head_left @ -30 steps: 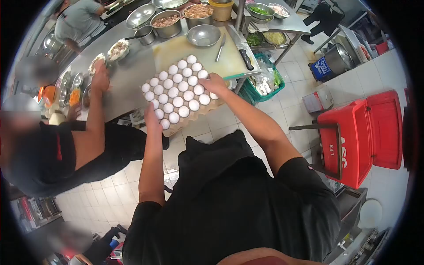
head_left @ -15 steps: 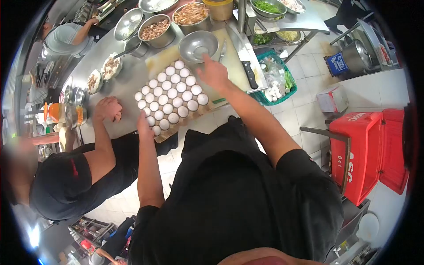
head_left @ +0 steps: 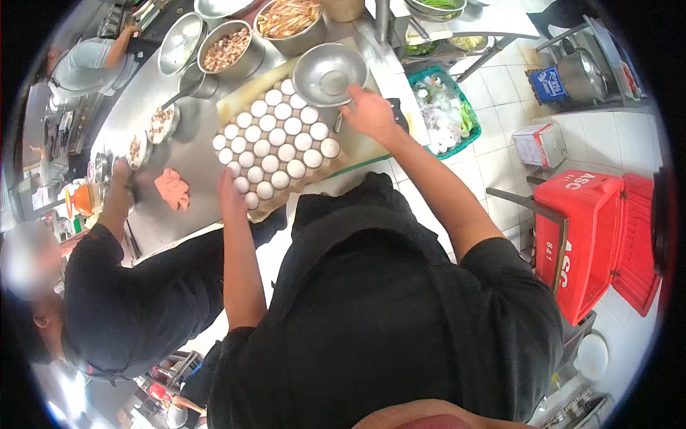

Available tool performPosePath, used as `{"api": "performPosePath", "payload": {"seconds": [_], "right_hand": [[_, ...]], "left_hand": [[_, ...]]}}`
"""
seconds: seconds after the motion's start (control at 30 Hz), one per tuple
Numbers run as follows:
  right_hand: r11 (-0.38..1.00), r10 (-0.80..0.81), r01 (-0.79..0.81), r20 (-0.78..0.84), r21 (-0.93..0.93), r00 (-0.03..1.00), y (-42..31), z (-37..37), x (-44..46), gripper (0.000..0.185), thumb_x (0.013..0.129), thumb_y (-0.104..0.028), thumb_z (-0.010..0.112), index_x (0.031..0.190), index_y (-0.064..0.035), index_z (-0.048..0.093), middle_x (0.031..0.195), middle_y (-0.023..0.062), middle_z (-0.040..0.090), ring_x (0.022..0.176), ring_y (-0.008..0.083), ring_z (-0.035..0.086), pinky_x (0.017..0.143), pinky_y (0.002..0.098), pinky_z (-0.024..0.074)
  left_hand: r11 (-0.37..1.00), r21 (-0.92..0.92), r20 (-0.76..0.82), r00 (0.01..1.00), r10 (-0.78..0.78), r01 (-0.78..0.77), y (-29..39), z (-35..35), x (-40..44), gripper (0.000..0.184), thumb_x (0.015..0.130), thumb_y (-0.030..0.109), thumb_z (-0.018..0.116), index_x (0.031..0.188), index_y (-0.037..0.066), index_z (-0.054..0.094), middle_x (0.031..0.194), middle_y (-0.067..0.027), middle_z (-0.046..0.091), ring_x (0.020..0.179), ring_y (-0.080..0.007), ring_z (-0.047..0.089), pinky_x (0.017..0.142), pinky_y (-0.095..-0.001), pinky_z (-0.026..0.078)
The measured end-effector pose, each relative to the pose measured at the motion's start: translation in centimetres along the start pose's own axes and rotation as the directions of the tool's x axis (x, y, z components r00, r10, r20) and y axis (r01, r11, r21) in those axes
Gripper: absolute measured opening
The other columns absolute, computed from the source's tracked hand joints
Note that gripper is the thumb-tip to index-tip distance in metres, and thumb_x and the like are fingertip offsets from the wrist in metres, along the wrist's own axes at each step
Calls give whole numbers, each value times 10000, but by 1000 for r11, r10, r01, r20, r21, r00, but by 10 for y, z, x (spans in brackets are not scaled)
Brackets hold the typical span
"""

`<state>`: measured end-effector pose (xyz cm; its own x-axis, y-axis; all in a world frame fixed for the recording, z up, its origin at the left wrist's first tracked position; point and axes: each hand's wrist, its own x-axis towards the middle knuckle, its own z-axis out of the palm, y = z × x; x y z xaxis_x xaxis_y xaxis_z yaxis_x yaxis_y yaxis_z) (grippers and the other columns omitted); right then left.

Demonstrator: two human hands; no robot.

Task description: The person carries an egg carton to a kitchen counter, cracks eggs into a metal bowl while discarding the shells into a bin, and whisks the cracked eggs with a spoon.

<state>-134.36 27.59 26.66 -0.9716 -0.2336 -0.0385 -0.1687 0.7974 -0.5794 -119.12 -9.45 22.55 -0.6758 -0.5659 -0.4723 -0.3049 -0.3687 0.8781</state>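
Observation:
A carton tray of white eggs [head_left: 262, 148] lies in front of me, partly over a cutting board [head_left: 371, 146]. My left hand [head_left: 230, 194] is closed on the tray's near-left edge, with its fingertips beside the eggs. Behind the tray's far-right corner is a metal bowl [head_left: 314, 70]. My right hand [head_left: 369, 114] pinches the near rim of this bowl, which looks tilted slightly. A knife [head_left: 397, 113] lies on the board, largely hidden behind my right hand and the bowl.
An orange-pink cloth [head_left: 172, 189] lies on the steel table [head_left: 189, 225]. A co-worker's hand [head_left: 121, 171] is by the filled bowls [head_left: 136, 149] at left. Pots of chopped food [head_left: 227, 51] stand behind. A green basket [head_left: 444, 114] and red cooler [head_left: 577, 243] are at right.
My right hand has taken hold of the bowl's rim, and the bowl now sits nearer the eggs and over the knife blade. The co-worker's hand has left the cloth and moved left.

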Motion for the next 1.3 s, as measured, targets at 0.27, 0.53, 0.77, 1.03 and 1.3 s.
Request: {"api": "performPosePath", "payload": {"seconds": [0.27, 0.53, 0.77, 1.03, 1.3], "right_hand": [[964, -224, 227, -39, 136, 974, -15, -19, -62, 420, 808, -212, 662, 1209, -98, 610, 1101, 156, 630, 965, 334, 649, 828, 434, 532], [931, -331, 303, 123, 204, 935, -36, 10, -70, 405, 772, -56, 619, 1173, -116, 606, 1172, 125, 553, 1063, 333, 592, 878, 424, 512], [930, -364, 350, 150, 116, 919, -27, 18, -72, 387, 765, -59, 610, 1145, -113, 557, 1155, 133, 547, 1047, 351, 594, 835, 459, 519], [657, 61, 172, -279, 734, 958, -1, -10, -64, 419, 772, 52, 660, 1153, -119, 624, 1065, 53, 579, 1025, 160, 582, 801, 307, 512], [129, 898, -36, -102, 991, 429, 153, -29, -139, 467, 980, -147, 517, 1386, -66, 300, 1173, 162, 522, 916, 274, 621, 800, 436, 531]], "left_hand": [[993, 118, 36, 999, 22, -26, 8, 33, 1, 559, 948, 282, 592, 1383, -24, 418, 1290, -180, 539, 1177, -279, 545, 970, -431, 465], [968, 242, 67, 996, 53, -68, 24, 41, 20, 597, 935, 277, 605, 1399, -48, 414, 1352, -206, 505, 1194, -272, 533, 992, -386, 447], [983, 167, 79, 995, 62, -75, 20, 38, 12, 541, 950, 270, 617, 1366, -33, 453, 1286, -170, 557, 1154, -246, 558, 974, -376, 466], [972, 234, 95, 995, -10, -13, 68, 38, 7, 466, 984, 251, 561, 1351, -19, 463, 1293, -166, 553, 1141, -241, 577, 963, -369, 482], [881, 468, 112, 994, 15, -66, 46, -7, 10, 538, 955, 282, 611, 1381, -8, 459, 1269, -157, 577, 1094, -219, 590, 889, -352, 489]]}}
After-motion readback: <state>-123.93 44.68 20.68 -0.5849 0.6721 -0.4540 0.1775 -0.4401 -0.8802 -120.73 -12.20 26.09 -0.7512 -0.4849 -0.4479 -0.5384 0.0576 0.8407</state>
